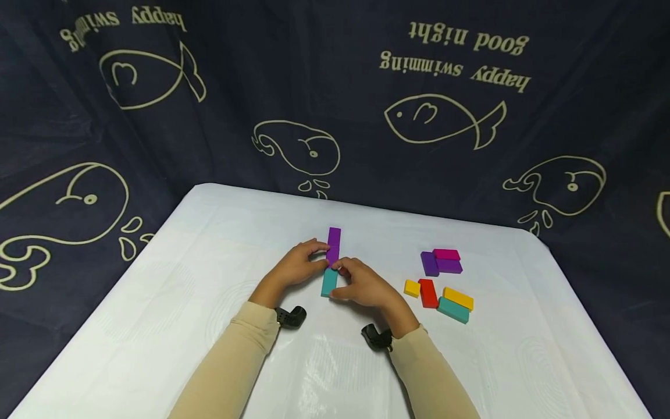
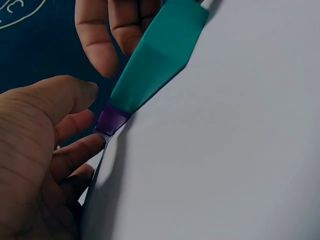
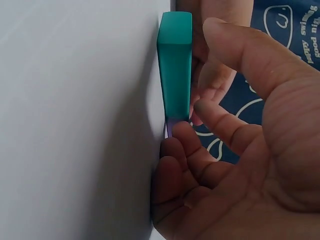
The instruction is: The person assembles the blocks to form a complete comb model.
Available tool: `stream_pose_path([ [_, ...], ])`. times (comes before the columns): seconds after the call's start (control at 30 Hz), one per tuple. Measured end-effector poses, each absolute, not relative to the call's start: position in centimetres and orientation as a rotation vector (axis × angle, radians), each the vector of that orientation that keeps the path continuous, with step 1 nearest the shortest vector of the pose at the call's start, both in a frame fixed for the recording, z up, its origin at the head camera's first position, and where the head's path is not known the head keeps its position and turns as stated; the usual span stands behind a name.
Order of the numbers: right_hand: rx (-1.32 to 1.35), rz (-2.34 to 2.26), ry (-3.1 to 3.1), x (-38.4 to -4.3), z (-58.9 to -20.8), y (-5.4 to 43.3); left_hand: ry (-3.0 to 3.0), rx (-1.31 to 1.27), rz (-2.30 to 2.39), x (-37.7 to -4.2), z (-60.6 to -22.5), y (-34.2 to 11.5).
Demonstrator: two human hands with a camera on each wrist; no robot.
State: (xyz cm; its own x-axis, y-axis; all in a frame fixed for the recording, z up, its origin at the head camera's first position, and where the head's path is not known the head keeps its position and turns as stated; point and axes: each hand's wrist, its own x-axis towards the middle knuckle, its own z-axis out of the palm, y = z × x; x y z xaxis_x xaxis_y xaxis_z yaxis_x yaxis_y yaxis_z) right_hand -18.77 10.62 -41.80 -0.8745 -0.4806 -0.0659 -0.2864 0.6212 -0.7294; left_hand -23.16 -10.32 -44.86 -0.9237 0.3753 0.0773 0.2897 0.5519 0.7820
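Two purple blocks, a far one (image 1: 334,236) and a nearer one (image 1: 332,255), lie end to end in a line on the white table. A teal block (image 1: 329,283) continues the row toward me. My left hand (image 1: 297,265) is at the row's left, fingertips touching the purple part; its thumb stands a little off in the left wrist view. On the right side, my right hand (image 1: 363,284) has its fingers by the purple-teal joint and its thumb beside the teal block's near end. In the right wrist view a small gap separates that thumb from the teal block.
Right of the hands lie loose blocks: dark purple (image 1: 430,264), magenta (image 1: 447,254), purple (image 1: 449,266), a small yellow (image 1: 412,288), red (image 1: 428,293), a longer yellow (image 1: 458,298) and teal (image 1: 453,310). A dark printed cloth (image 1: 361,174) hangs behind the table.
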Motion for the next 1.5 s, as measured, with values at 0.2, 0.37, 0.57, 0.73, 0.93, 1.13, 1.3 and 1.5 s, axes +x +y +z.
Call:
stream_pose_path([
  [0.2,-0.609,-1.119,2.584,-18.9,-42.1,10.6,2.644,0.638,1.300,-21.6,-44.6,-11.0],
  [0.37,-0.619,-1.131,2.587,-18.9,-42.2,10.6,2.616,0.639,1.323,-20.3,-44.5,-11.2],
  [0.57,-0.619,-1.125,2.592,-18.8,-42.2,10.5,2.606,0.672,1.345,-19.3,-44.5,-11.2],
  [0.73,-0.612,-1.121,2.594,-18.8,-42.1,10.4,2.630,0.672,1.359,-19.1,-44.7,-11.3],
  [0.93,-0.602,-1.166,2.559,-18.8,-42.0,10.6,2.643,0.689,1.347,-19.0,-44.9,-11.3],
  [1.13,-0.601,-1.235,2.485,-18.9,-42.0,11.1,2.683,0.751,1.290,-18.9,-45.0,-11.1],
  [1.3,-0.646,-1.301,2.423,-19.2,-41.9,12.1,2.708,0.765,1.275,-18.9,-45.1,-11.1],
  [1.5,-0.639,-1.339,2.391,-19.1,-41.1,14.1,2.710,0.731,1.277,-19.0,-45.2,-11.0],
])
